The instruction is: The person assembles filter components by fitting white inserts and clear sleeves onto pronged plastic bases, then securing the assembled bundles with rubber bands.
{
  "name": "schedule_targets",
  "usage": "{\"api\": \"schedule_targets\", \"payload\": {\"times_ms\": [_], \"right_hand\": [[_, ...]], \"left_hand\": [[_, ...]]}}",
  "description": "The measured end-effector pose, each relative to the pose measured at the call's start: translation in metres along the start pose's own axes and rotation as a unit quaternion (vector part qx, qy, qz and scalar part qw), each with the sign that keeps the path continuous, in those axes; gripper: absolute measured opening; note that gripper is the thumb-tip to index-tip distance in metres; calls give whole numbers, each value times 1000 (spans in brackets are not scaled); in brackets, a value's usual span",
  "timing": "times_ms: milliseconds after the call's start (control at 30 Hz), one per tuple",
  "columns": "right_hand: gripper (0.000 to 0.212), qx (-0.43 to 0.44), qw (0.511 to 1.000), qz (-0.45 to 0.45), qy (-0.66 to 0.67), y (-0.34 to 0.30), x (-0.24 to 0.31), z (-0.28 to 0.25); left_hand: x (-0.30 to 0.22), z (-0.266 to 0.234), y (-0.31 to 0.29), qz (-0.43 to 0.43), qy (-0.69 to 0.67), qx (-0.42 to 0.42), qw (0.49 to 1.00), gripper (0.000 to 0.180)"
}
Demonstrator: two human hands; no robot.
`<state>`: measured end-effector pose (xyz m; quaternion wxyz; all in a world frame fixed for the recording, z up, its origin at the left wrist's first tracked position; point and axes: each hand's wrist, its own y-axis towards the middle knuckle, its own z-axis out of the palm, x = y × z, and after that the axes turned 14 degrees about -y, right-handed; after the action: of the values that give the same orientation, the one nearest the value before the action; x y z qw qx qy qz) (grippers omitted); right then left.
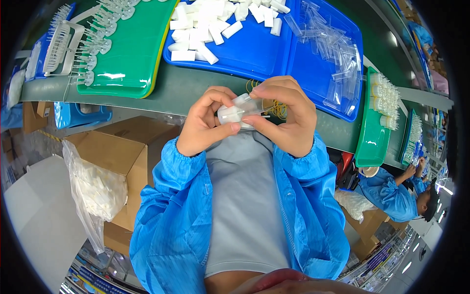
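Just above the table's near edge, my two hands meet around a small white plastic part (pixel 229 114). My left hand (pixel 200 125) is closed on the white part, fingers and thumb pinching it. A clear plastic cover (pixel 253 105) sits against that part, gripped between the thumb and fingers of my right hand (pixel 291 115). Fingers hide how far the cover and the part overlap. Thin white prongs show by my right thumb. Beyond my hands, a blue tray (pixel 235 63) holds a heap of white plastic pieces (pixel 200 32), and another blue tray (pixel 311 83) holds clear covers (pixel 335 46).
Yellow rubber bands (pixel 280 110) lie behind my right hand. Green trays (pixel 122 68) (pixel 373 144) stand at both sides, near pronged white parts (pixel 93 44). A cardboard box (pixel 110 154) with a filled bag (pixel 100 191) is at left. A co-worker (pixel 391 193) sits right.
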<state>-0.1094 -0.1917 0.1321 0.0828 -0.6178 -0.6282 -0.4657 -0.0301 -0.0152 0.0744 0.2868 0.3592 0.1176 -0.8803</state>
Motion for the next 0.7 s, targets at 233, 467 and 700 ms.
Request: {"api": "schedule_targets", "payload": {"times_ms": [233, 467, 700], "right_hand": [[48, 17, 1000, -4, -19, 1, -1, -6], [44, -38, 983, 73, 167, -5, -7, -4], [38, 36, 999, 25, 1, -1, -5, -7]], "left_hand": [[0, -4, 0, 11, -9, -10, 1000, 31], [-1, 0, 0, 10, 32, -27, 999, 30], [0, -2, -1, 2, -14, -12, 1000, 30]]}}
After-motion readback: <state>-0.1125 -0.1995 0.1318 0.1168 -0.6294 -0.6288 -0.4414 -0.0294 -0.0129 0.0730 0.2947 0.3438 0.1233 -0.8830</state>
